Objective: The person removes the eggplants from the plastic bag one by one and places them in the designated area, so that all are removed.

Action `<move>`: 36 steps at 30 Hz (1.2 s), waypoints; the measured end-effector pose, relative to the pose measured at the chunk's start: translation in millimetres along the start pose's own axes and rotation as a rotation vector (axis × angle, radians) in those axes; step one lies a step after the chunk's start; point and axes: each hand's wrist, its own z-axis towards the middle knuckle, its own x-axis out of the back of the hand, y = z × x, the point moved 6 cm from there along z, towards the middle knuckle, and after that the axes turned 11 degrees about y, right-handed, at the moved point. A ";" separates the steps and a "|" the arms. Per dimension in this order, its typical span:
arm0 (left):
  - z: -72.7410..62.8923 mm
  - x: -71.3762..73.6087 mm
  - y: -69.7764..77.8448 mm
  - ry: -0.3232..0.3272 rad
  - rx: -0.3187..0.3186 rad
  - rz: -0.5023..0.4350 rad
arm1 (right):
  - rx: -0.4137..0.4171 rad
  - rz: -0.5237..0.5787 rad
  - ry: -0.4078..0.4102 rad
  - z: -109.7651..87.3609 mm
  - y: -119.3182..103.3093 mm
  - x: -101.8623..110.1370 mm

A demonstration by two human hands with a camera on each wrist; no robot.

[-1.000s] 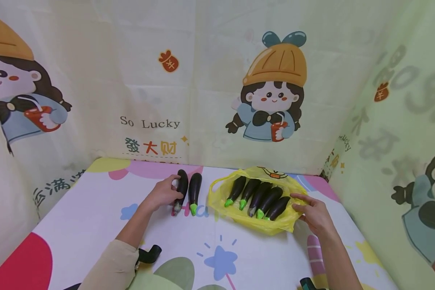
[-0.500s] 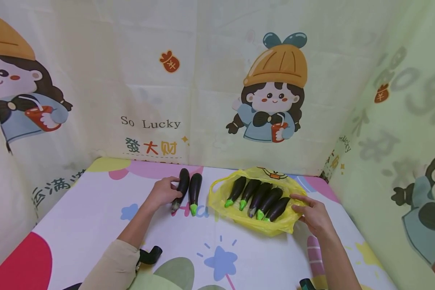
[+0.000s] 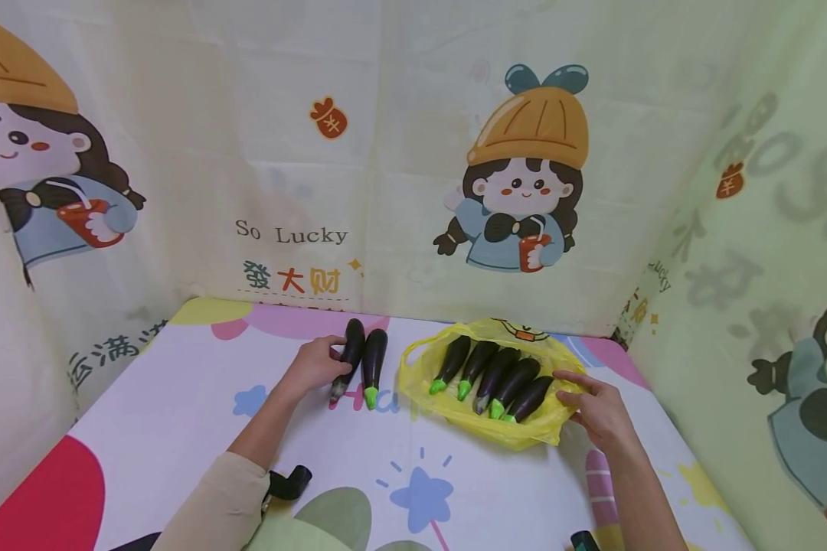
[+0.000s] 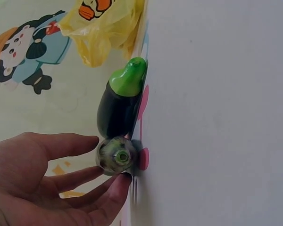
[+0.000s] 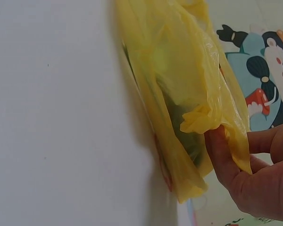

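Note:
My left hand (image 3: 317,366) grips a dark purple eggplant (image 3: 354,342) at the left-middle of the table, thumb and fingers on either side of it. Its dull, greyish stem end (image 4: 117,155) points at the left wrist camera. Right beside it lies a second eggplant (image 3: 374,358) with a bright green cap (image 4: 127,80). To the right, a yellow plastic bag (image 3: 524,438) lies spread wide at the mouth, with several eggplants (image 3: 494,375) side by side in it. The right hand (image 3: 601,409) pinches the bag's right edge between thumb and fingers, and thin plastic partly covers its fingertips (image 5: 219,146).
The white table (image 3: 200,398) carries printed colour shapes. Patterned cloth (image 3: 400,153) hangs behind it and at both sides. Black wrist-mounted devices (image 3: 291,482) show below the hands at the front.
The gripped eggplant has shifted slightly right and away, its far end now leaning closer to the one beside it. The right hand and the bag stay put; the head view has shifted slightly.

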 end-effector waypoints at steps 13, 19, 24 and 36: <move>-3.2 7.8 4.0 0.045 0.024 0.022 | -0.011 -0.032 0.007 2.0 1.0 0.0; -3.6 10.5 9.6 0.106 -0.015 0.022 | -0.014 -0.027 0.010 0.8 0.6 -0.8; -3.4 15.3 14.0 0.168 -0.051 0.011 | -0.011 -0.037 0.007 0.5 0.4 -1.2; -6.6 20.2 30.8 0.265 -0.140 -0.075 | -0.017 -0.040 0.001 1.3 2.2 -3.7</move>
